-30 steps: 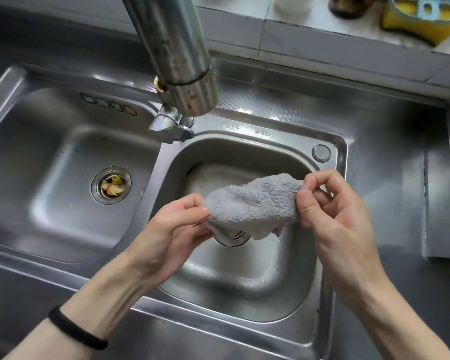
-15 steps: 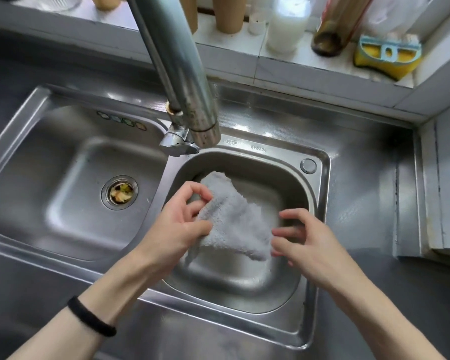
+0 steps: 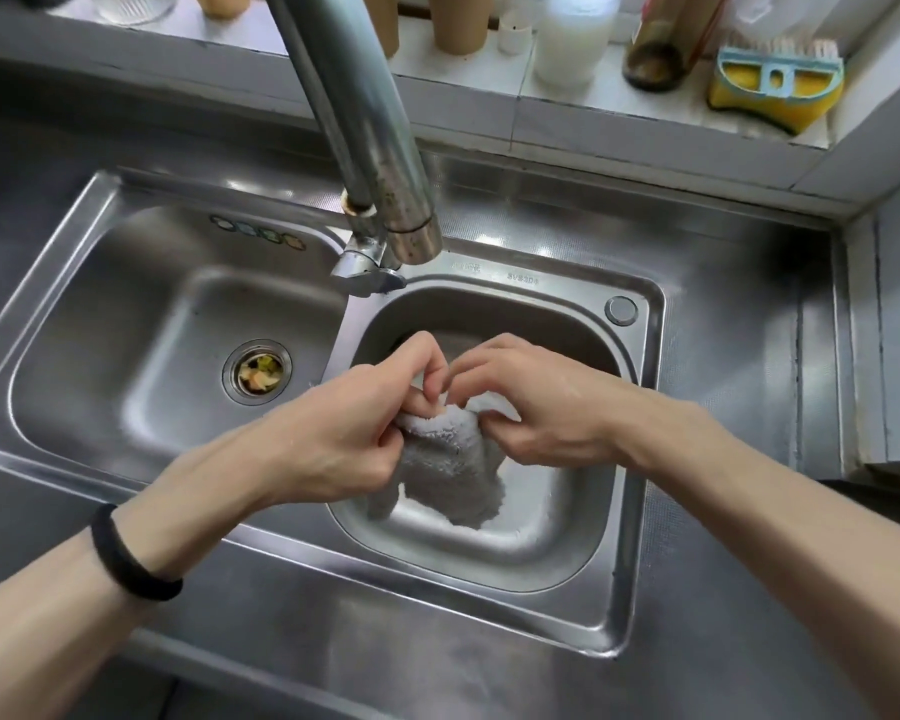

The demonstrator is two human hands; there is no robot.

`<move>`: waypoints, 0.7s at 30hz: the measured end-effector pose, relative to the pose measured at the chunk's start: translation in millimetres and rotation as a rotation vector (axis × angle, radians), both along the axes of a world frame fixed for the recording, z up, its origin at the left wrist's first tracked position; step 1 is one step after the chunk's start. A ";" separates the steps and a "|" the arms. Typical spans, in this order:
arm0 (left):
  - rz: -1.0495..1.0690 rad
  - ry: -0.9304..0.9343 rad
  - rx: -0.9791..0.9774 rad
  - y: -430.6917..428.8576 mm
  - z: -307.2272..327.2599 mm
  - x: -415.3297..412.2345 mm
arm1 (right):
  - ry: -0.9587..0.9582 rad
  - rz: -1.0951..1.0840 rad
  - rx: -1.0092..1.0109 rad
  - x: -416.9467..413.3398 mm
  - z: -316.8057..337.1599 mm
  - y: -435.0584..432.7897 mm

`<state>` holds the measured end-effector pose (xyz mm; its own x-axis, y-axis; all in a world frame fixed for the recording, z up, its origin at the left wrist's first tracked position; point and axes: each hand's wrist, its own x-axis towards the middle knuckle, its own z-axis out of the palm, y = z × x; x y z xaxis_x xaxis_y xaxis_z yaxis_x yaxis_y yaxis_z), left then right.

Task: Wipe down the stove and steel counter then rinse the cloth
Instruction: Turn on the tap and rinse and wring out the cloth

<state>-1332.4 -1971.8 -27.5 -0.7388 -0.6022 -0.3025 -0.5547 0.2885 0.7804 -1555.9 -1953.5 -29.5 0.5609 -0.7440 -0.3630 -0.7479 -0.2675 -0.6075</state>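
A grey fluffy cloth [image 3: 450, 472] hangs bunched over the small right basin [image 3: 635, 407] of the steel double sink. My left hand [image 3: 344, 433] grips its upper left part, fingers curled into the fabric. My right hand [image 3: 536, 407] pinches the cloth's upper right edge, and the two hands touch at the fingertips. The steel faucet spout [image 3: 385, 163] ends just above and behind the hands; no water stream is visible. The cloth's lower part dangles toward the basin floor.
The large left basin [image 3: 100, 330] has a drain strainer [image 3: 257, 372] holding food scraps. Steel counter [image 3: 739, 304] surrounds the sink. On the tiled ledge behind stand bottles [image 3: 572, 33], cups and a yellow scrub brush [image 3: 778, 88]. A wall corner rises at the right.
My hands have come together over the right basin and bunched the cloth, which was spread between them a second ago. The view has pulled back, showing more of the ledge.
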 end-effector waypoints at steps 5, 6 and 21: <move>-0.063 -0.094 -0.003 -4.8 4.7 10.1 | 0.005 -0.030 0.063 -10.5 -3.4 5.6; -0.062 -0.124 -0.024 -6.9 5.5 13.9 | -0.001 -0.042 0.068 -15.0 -4.5 5.7; 0.040 -0.317 -0.181 -19.5 46.3 35.9 | 0.035 -0.165 -0.016 -49.7 6.4 24.7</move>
<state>-1296.6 -1991.2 18.8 -0.6002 -0.6932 -0.3989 -0.7746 0.3796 0.5059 -1605.6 -1928.8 -23.2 0.4180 -0.8309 -0.3673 -0.8030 -0.1489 -0.5770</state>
